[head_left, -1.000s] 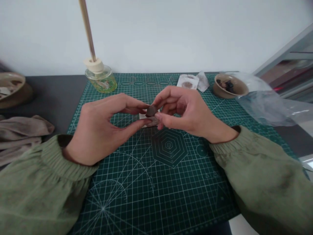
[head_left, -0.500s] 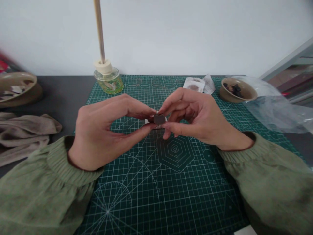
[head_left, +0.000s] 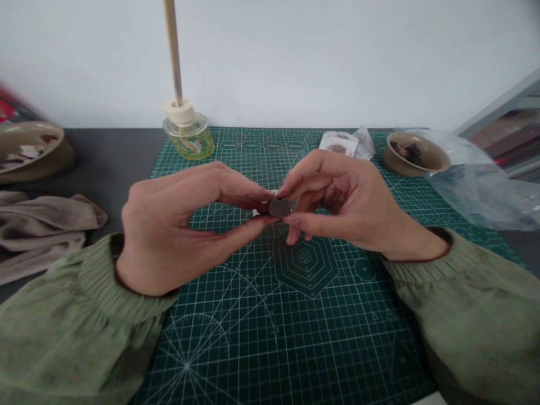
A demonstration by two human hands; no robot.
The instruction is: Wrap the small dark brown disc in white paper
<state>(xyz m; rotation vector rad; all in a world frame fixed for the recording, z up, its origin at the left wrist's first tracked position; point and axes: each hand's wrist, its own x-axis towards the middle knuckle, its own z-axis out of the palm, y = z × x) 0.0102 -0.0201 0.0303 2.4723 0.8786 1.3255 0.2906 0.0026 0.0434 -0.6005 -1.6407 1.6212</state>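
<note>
A small round dark-brown piece (head_left: 279, 208) is held between my two hands above the cutting mat (head_left: 236, 360). My left hand (head_left: 181, 230) pinches its left side between thumb and fingertips. From the right, my right hand (head_left: 337, 197) grips it with the index fingertip on top and the thumb below, the other fingers curled. Fingertips hide part of the piece, and its exact kind cannot be made out. Behind the fingers, bits of something white show, mostly covered.
A reed diffuser (head_left: 189, 135) stands at the back left. Tan bowls with small pieces sit at left (head_left: 63, 152) and right (head_left: 415, 169). White packets (head_left: 340, 143) lie at the back. A clear plastic bag (head_left: 485, 191) is at right, a brown cloth (head_left: 46, 230) at left.
Both hands, still holding the brown piece, appear slightly further right. The surroundings have shifted a little too, with the camera's view. The grip looks nearly the same.
</note>
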